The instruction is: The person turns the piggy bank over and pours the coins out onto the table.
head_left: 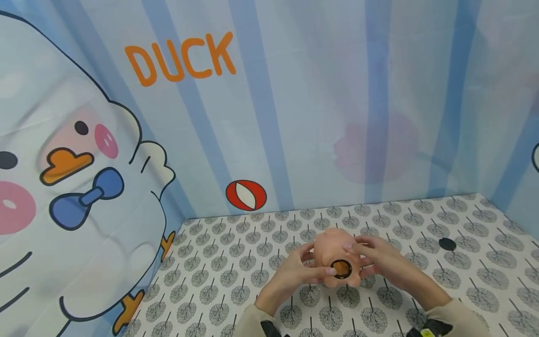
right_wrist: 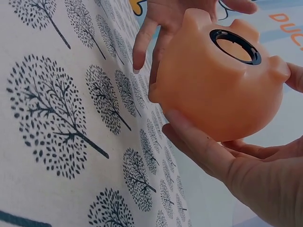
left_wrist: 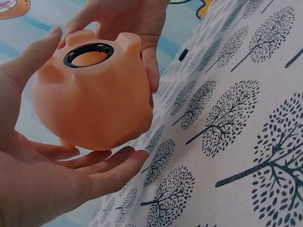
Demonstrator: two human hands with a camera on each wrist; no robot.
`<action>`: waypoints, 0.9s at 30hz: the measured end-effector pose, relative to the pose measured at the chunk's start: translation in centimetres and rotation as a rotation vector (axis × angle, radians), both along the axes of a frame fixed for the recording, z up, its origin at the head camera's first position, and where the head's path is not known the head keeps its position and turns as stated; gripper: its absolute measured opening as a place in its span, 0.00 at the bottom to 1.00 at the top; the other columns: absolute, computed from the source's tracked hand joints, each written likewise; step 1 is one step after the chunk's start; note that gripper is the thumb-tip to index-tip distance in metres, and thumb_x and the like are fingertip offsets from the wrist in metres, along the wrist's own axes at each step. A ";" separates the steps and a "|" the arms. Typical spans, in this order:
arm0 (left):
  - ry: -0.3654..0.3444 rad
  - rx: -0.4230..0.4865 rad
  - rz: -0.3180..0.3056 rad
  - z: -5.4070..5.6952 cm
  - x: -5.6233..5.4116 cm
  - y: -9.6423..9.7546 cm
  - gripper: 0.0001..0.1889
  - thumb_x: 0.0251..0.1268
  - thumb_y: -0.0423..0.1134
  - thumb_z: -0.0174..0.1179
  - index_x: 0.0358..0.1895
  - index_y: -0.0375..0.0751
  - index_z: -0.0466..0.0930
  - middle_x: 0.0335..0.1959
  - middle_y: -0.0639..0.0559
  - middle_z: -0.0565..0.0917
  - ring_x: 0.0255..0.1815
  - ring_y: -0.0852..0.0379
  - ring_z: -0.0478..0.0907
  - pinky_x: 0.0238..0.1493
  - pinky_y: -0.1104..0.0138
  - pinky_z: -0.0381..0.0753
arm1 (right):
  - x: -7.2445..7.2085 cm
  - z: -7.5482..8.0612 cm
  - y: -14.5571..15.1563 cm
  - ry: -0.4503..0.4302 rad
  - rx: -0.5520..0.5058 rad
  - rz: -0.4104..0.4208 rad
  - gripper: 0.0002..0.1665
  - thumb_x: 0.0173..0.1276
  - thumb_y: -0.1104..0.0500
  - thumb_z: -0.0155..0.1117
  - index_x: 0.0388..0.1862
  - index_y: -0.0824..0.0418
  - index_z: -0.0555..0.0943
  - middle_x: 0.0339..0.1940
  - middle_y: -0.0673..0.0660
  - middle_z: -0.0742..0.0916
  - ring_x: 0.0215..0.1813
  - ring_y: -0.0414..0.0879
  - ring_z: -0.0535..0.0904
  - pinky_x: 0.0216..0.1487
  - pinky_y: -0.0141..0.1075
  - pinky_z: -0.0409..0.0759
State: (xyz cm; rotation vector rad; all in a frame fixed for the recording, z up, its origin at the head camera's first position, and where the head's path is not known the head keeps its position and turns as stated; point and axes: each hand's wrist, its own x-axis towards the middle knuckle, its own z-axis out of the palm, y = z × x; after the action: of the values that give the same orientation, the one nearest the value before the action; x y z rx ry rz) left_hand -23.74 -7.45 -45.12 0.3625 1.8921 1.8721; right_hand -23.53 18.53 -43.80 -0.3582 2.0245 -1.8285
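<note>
A pink-orange piggy bank (head_left: 330, 247) with stubby feet is held above the patterned cloth, tipped so its round base hole (head_left: 342, 269) shows. A black ring lines that hole, and the inside looks hollow. My left hand (head_left: 294, 269) grips the left side, its thumb by the ring; in the left wrist view its fingers curve along the far side of the bank. On the other side my right hand (head_left: 382, 256) holds the body between thumb and fingers, some of them hidden behind it.
A small black disc (head_left: 447, 244) lies on the tree-print tablecloth (head_left: 236, 271), to the right of the hands. Behind the table hangs a blue-striped curtain (head_left: 303, 117) with a printed duck (head_left: 76, 224) at the left.
</note>
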 end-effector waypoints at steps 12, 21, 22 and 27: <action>-0.132 0.106 0.066 -0.4 -0.3 -0.1 0.42 0.75 0.60 0.61 0.75 0.28 0.66 0.64 0.31 0.81 0.52 0.42 0.89 0.60 0.49 0.90 | 0.5 0.0 -0.8 0.088 0.117 -0.125 0.48 0.75 0.46 0.68 0.81 0.69 0.61 0.78 0.74 0.72 0.68 0.59 0.81 0.57 0.43 0.91; -0.145 0.144 0.060 -0.5 -0.5 0.4 0.38 0.73 0.60 0.64 0.64 0.23 0.78 0.58 0.32 0.86 0.48 0.42 0.91 0.57 0.51 0.91 | 0.9 0.2 -0.9 0.183 0.138 -0.103 0.46 0.73 0.48 0.70 0.81 0.68 0.63 0.78 0.73 0.72 0.74 0.69 0.74 0.58 0.43 0.91; -0.142 0.147 0.068 -0.4 -0.4 0.4 0.38 0.73 0.59 0.65 0.64 0.23 0.78 0.57 0.32 0.86 0.47 0.43 0.91 0.57 0.51 0.91 | 0.9 0.2 -0.9 0.177 0.140 -0.100 0.46 0.73 0.47 0.70 0.81 0.67 0.64 0.78 0.72 0.72 0.74 0.68 0.74 0.58 0.43 0.90; -0.128 0.153 0.101 -0.2 -0.3 0.5 0.34 0.73 0.55 0.66 0.63 0.23 0.80 0.55 0.32 0.87 0.48 0.39 0.91 0.55 0.52 0.92 | 0.5 0.2 -0.6 0.132 0.128 -0.067 0.42 0.78 0.45 0.64 0.80 0.65 0.65 0.78 0.70 0.73 0.71 0.61 0.79 0.58 0.42 0.90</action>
State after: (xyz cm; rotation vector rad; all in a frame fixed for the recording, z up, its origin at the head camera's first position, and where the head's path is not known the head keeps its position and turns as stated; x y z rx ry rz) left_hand -23.99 -6.96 -45.31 0.1924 1.7180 2.0611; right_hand -23.02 17.97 -43.56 -0.3877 2.2565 -1.7435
